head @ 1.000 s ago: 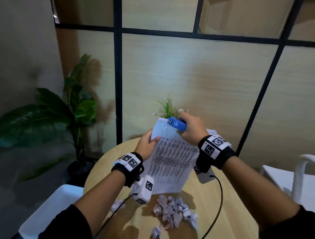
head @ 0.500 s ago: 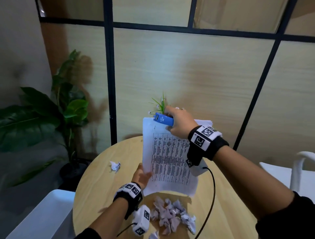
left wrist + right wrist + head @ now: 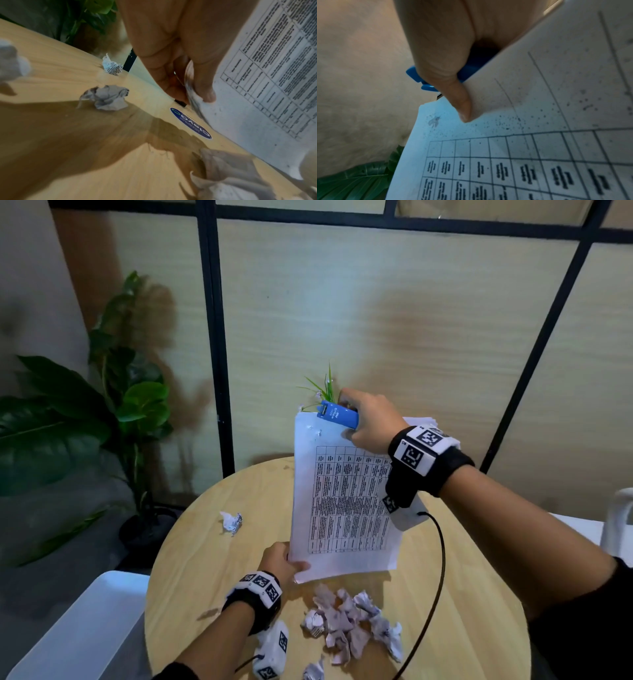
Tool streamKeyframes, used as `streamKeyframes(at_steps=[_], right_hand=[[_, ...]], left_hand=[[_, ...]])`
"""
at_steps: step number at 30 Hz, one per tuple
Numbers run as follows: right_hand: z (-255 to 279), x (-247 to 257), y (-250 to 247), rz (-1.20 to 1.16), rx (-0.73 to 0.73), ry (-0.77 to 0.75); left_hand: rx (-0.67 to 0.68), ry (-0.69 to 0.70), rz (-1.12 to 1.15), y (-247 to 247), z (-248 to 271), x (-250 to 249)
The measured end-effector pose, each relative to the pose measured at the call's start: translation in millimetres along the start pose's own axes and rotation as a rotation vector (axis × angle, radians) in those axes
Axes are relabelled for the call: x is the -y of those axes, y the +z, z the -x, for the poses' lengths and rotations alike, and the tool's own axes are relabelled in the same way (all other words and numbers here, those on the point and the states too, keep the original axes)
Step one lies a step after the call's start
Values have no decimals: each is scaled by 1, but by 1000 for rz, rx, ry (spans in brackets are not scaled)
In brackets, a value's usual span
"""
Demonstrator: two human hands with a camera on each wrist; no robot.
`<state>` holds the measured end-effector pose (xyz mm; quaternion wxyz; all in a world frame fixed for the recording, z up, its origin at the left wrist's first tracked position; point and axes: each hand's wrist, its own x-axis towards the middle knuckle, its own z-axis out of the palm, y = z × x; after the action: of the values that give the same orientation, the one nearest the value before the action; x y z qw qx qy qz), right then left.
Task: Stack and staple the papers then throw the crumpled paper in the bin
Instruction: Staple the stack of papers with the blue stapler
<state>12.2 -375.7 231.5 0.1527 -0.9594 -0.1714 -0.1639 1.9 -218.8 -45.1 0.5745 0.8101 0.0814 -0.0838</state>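
Note:
A stack of printed papers [image 3: 342, 501] stands upright above the round wooden table [image 3: 205, 542]. My left hand [image 3: 284, 559] pinches its lower left corner, thumb on the front of the papers [image 3: 257, 94]. At the top left corner, my right hand [image 3: 366, 422] grips a blue stapler [image 3: 337, 414] set on the top edge. In the right wrist view the thumb lies on the papers [image 3: 522, 135] over the stapler [image 3: 423, 82]. A heap of crumpled paper [image 3: 349, 621] lies near the front edge, one crumpled ball [image 3: 231, 522] apart at the left.
A large potted plant [image 3: 102, 412] stands left of the table against the panelled wall. A small plant [image 3: 322, 388] sits behind the papers. White chairs [image 3: 78, 628] stand at the near left and far right. A blue sticker [image 3: 190, 123] is on the tabletop.
My left hand slid down the paper's left edge from the upper part to the bottom corner. The stack turned upright. The stapler stayed at the top left corner.

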Motion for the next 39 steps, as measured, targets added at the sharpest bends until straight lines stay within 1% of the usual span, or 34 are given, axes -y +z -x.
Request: streamKeyframes(at_steps=[3, 4, 7, 8, 10, 11, 13, 15, 16, 18, 21, 22, 24, 26, 27, 28, 30, 32, 34, 36, 39], right_hand=[[1, 2, 3, 3, -4, -19], [1, 3, 5, 8, -2, -29], [5, 5, 10, 28, 10, -50], [7, 5, 12, 27, 13, -55], [10, 4, 15, 21, 26, -62], [12, 4, 17, 21, 35, -63], [15, 3, 21, 28, 42, -63], [18, 3, 26, 26, 43, -63], [19, 3, 28, 17, 46, -65], [21, 3, 31, -9, 44, -70], [26, -2, 29, -31, -12, -64], [29, -7, 26, -69, -53, -47], [40, -26, 22, -204, -185, 6], [57, -48, 16, -390, -313, 75], [68, -58, 15, -515, -348, 122], [78, -68, 16, -646, -358, 177], [97, -87, 26, -853, -312, 255], [110, -100, 41, -966, -262, 293], [113, -107, 57, -1039, -229, 352], [111, -105, 69, -1056, -202, 407], [103, -97, 82, -1109, -220, 473]], left_hand=[[-22, -30, -109, -1, 1, -1], [-20, -25, -98, -1, 2, -2], [34, 25, -283, -4, 9, -6], [57, 54, -261, -7, 11, -8], [117, 98, -72, -16, 19, -20], [108, 136, -23, -21, 24, -31], [30, 265, 7, -31, 31, -63], [-27, 406, 158, -38, 38, -100], [-48, 444, 230, -40, 39, -116], [-85, 491, 294, -42, 41, -135], [-151, 488, 294, -44, 41, -135], [-168, 473, 303, -45, 41, -132], [-175, 464, 324, -50, 40, -127], [-160, 473, 324, -54, 38, -124], [-147, 478, 324, -57, 37, -124], [-133, 483, 322, -60, 37, -125], [-106, 494, 314, -63, 38, -127], [-82, 495, 330, -65, 40, -129], [-39, 496, 378, -66, 42, -130], [-12, 502, 389, -66, 45, -129], [-24, 508, 415, -64, 46, -133]])
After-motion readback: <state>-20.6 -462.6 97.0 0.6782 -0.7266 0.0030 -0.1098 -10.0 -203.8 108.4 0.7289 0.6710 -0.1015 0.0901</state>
